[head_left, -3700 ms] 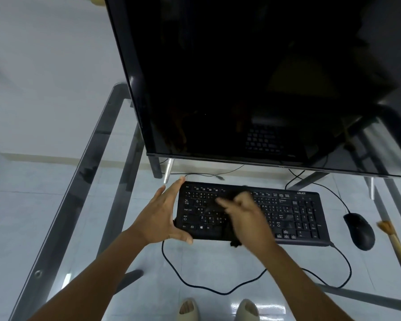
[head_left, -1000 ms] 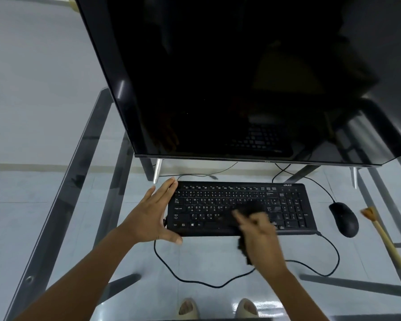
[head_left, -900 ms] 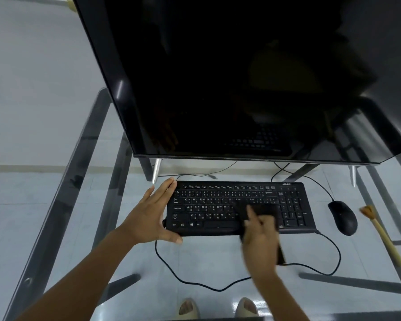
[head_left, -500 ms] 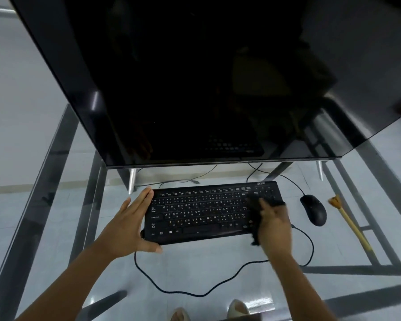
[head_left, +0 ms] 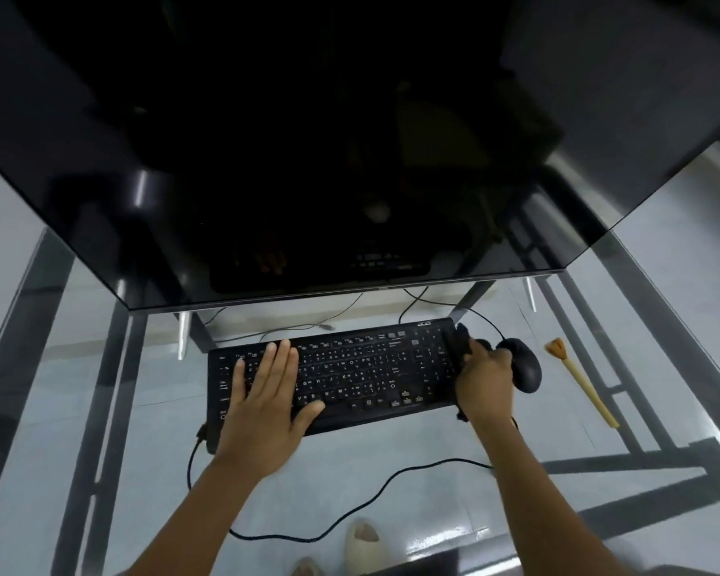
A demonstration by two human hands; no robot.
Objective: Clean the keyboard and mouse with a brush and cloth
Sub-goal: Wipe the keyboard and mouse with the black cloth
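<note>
We see the black keyboard lying flat on the glass table, just in front of the dark monitor. Our left hand rests palm-down on the keyboard's left half, the fingers straight and lying close together, the thumb set out to the side over the lower keys. Our right hand is at the keyboard's right end, fingers curled round a dark cloth that it presses against that edge. The black mouse sits just right of the keyboard, close beside the right hand; we cannot tell whether they touch. Further right of the keyboard the brush lies on the glass, well apart from both hands. A black cable loops across the glass on the keyboard's near side.
</note>
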